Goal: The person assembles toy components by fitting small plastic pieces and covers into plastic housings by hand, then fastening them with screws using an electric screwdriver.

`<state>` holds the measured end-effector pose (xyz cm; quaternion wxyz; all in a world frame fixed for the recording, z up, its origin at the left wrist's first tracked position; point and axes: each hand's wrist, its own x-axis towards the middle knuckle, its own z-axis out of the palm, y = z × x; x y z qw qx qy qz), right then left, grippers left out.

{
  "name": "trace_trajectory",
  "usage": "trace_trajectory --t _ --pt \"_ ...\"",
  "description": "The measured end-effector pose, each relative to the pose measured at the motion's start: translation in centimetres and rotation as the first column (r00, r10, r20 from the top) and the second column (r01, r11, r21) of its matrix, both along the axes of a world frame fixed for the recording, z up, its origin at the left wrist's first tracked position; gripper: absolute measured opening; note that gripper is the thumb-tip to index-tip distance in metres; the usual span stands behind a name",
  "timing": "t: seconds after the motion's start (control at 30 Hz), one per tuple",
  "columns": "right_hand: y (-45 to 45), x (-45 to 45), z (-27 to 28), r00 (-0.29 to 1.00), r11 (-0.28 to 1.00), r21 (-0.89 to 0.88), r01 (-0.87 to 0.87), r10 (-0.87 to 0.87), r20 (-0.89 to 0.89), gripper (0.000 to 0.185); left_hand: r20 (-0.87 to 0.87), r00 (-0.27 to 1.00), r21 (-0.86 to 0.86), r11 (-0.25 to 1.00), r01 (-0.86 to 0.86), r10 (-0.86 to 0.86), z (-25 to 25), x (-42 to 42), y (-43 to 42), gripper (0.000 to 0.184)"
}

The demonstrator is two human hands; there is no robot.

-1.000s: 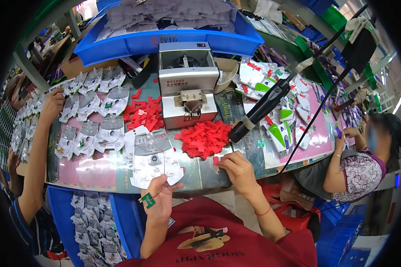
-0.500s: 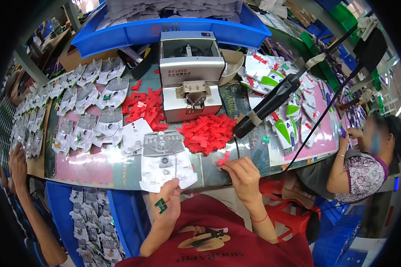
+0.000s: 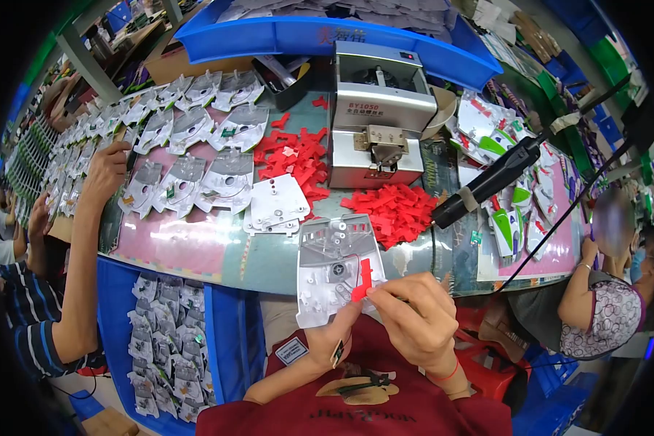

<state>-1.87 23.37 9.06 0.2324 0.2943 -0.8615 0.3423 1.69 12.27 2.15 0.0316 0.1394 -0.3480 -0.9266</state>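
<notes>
My left hand (image 3: 332, 336) grips the lower edge of a white and grey plastic housing (image 3: 318, 280), its ribbed inside facing up. Between the thumb and fingers of my right hand (image 3: 421, 320) is a red plastic piece (image 3: 365, 273), held over the right side of the housing. Whether the piece touches the housing I cannot tell. A small circuit board (image 3: 338, 353) hangs at my left hand, seen nearly edge-on. Just beyond the housing lies a heap of red plastic pieces (image 3: 392, 214). White plates (image 3: 276, 203) are stacked to its left.
A screw feeder machine (image 3: 374, 109) stands behind the red heap. To its right, a black electric screwdriver (image 3: 487, 178) hangs at a slant. Rows of housings (image 3: 229, 178) cover the left, where a co-worker's arm (image 3: 87, 240) reaches in. A blue bin (image 3: 229, 341) of housings stands below.
My right hand has brought the red piece leftward over the housing. The view has swung left, so the table appears further right. A co-worker's arm now reaches over the housings at left.
</notes>
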Motion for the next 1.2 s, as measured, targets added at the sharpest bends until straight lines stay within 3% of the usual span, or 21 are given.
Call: trace_trajectory --t 0.3,0.4,0.5,0.6,0.8,0.9,1.0,1.1,1.13,1.2 --pt "-0.2 0.0 -0.2 1.0 0.998 0.065 0.008 -0.009 0.002 0.03 0.014 1.0 0.043 0.999 0.01 -0.011 -0.4 0.0 -0.3 0.034" --pt "-0.3 -0.1 -0.7 1.0 0.996 0.095 -0.002 0.002 -0.003 0.03 -0.063 0.995 -0.403 0.914 0.041 -0.073 -1.8 0.4 -0.6 0.029" --pt "-0.5 -0.3 -1.0 1.0 0.99 0.139 -0.011 0.011 -0.005 0.03 0.008 1.0 -0.147 0.989 -0.007 0.009 0.1 -0.2 -0.4 0.025" --pt "-0.6 -0.5 -1.0 0.999 0.982 0.184 -0.033 0.04 -0.035 0.027 -0.07 0.997 -0.222 0.974 -0.041 0.026 0.0 -0.1 -0.3 0.025" --pt "-0.5 -0.9 -1.3 0.991 0.969 0.227 -0.091 0.111 -0.076 0.027 -0.048 0.995 -0.486 0.872 0.053 -0.087 -1.2 0.6 -1.0 0.023" --pt "-0.7 -1.2 -1.2 0.989 0.969 0.218 -0.114 0.131 -0.065 0.026 -0.121 0.984 -0.503 0.863 0.055 -0.133 -0.8 0.3 -1.5 0.025" --pt "-1.0 -1.2 -1.1 0.989 0.968 0.215 -0.126 0.138 -0.045 0.024 0.095 0.986 -0.208 0.966 0.151 -0.133 -1.6 1.2 -1.3 0.026" --pt "-1.4 -1.2 -1.0 0.992 0.968 0.216 -0.125 0.128 0.0 0.023 -0.091 0.996 -0.032 0.999 -0.025 0.022 -0.9 0.0 -1.1 0.027" --pt "-1.6 -1.0 -1.0 0.992 0.968 0.22 -0.124 0.122 0.027 0.025 -0.162 0.987 -0.194 0.98 -0.045 0.013 -1.4 -0.3 -1.4 0.029" --pt "-1.8 -0.9 -0.8 0.992 0.964 0.238 -0.12 0.108 0.066 0.026 -0.124 0.991 -0.248 0.966 -0.078 0.049 -1.6 -0.6 -1.6 0.031"
